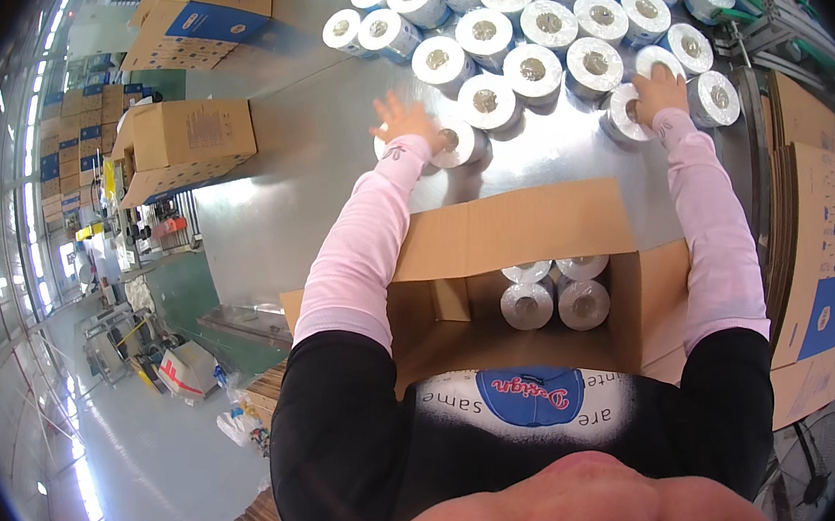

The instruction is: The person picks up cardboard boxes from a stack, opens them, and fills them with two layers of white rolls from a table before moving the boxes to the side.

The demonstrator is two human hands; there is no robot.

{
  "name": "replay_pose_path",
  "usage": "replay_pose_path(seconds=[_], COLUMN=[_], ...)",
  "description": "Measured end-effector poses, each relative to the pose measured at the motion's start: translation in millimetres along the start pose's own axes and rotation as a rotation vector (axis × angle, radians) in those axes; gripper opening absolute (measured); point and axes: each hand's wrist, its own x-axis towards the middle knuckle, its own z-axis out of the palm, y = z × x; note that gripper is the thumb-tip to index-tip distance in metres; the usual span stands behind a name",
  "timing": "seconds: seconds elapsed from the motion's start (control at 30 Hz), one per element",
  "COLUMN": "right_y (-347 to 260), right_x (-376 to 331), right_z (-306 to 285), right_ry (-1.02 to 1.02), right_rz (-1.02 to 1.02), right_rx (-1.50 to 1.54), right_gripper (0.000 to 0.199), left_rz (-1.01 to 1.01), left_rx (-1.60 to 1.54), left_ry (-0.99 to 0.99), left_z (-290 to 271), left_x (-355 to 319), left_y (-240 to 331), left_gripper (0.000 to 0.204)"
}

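A head-worn camera looks down on a shiny metal table where a person packs wrapped white rolls, each with a brown cardboard core.

One roll lies apart from the rest, at about 11 o'clock from the open cardboard box. It lies on its side, its core end facing right towards 3 o'clock and slightly up, so its long axis runs roughly from 9 to 3 o'clock. The left hand rests on its left end with fingers spread wide, touching it rather than closed around it.

A second roll stands at about 1 o'clock from the box, at the near edge of the cluster of rolls. The right hand covers its top, fingers curled over it; whether the grip is firm cannot be told.

Each hand is already on its own roll, left roll nearer the box than the right one. Both arms wear pale pink sleeves and reach away from the body, towards 12 o'clock.

Inside the box, four packed rolls sit against its far wall, cores facing up. Flattened cartons lean at 3 o'clock; stacked boxes stand at 9 o'clock.
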Motion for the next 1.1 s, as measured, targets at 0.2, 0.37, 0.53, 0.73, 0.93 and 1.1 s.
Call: replay_pose_path(seconds=[0.2, 0.37, 0.53, 0.73, 0.93, 1.1], right_y=[19, 9, -2, 128, 41, -122], right_x=[-81, -168, -168, -111, -160, -207], right_z=[38, 99, 91, 88, -123, -134], right_ry=[-0.017, 0.248, 0.383, 0.316, 0.0, -0.961], right_rz=[-0.128, -0.112, -0.103, 0.076, -0.315, -0.677], right_rx=[0.017, 0.121, 0.171, 0.658, 1.59, 1.358], right_gripper=[0.033, 0.041, 0.039, 0.039, 0.031, 0.027], left_rz=[-0.107, -0.11, 0.011, 0.15, 0.722, 0.726], left_rx=[-0.178, -0.195, -0.166, -0.809, -1.439, -1.338], left_ry=[-0.27, -0.283, -0.251, 0.139, 0.124, -0.28], left_z=[19, 46, 41, -42, -96, -94], left_x=[-12, 31, 14, -25, -164, -281], left_y=[-14, -21, -31, -79, -204, -240], left_gripper=[0.083, 0.07, 0.057, 0.041, 0.03, 0.029])
